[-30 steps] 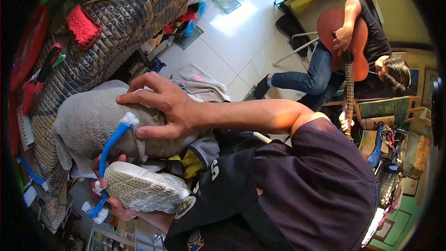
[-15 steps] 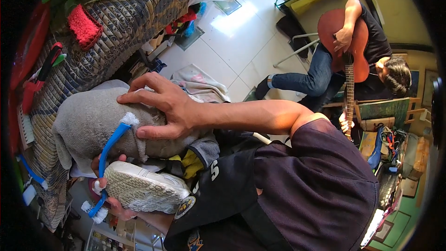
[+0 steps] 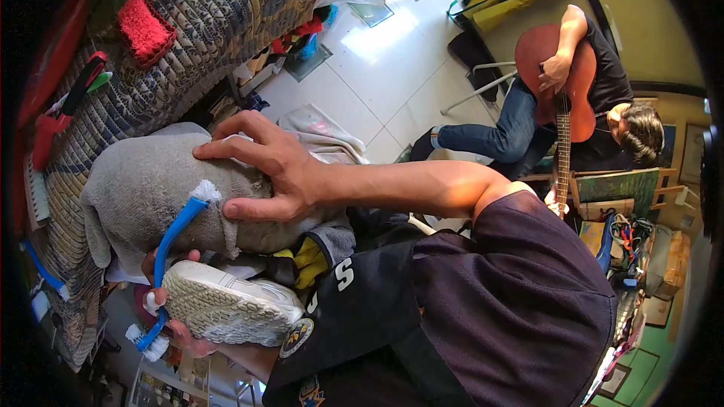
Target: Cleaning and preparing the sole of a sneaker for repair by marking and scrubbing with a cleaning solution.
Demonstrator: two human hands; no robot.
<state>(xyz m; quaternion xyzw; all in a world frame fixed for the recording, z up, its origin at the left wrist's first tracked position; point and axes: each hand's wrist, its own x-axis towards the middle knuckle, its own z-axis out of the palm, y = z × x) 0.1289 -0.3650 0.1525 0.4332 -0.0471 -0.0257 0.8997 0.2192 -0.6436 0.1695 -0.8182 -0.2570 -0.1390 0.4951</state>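
Observation:
My right hand point(image 3: 277, 169) rests palm down, thumb and fingers spread, on a grey towel point(image 3: 143, 188) bundled over my lap. Below it, my left hand point(image 3: 183, 332) holds a white shoe point(image 3: 226, 303), its patterned sole turned up toward me. The same hand grips a curved blue brush point(image 3: 175, 227) with white bristles at both ends. The brush's upper bristles lie against the towel near my right thumb; its lower end sticks out past the shoe. The shoe hides much of my left hand.
A woven mat point(image 3: 204, 30) carries a red scrubbing pad point(image 3: 147, 26), red-and-black scissors point(image 3: 72, 109) and another blue brush point(image 3: 44, 270). A seated person point(image 3: 618, 68) plays a brown guitar point(image 3: 562, 75) at the upper right. Pale floor tiles point(image 3: 362, 68) lie between. Yellow-grey cloth point(image 3: 309, 264) is beside the shoe.
The shoe and blue brush have shifted slightly left and down in view with my left hand. My right hand stays spread on the towel. The seated person's strumming hand has moved slightly.

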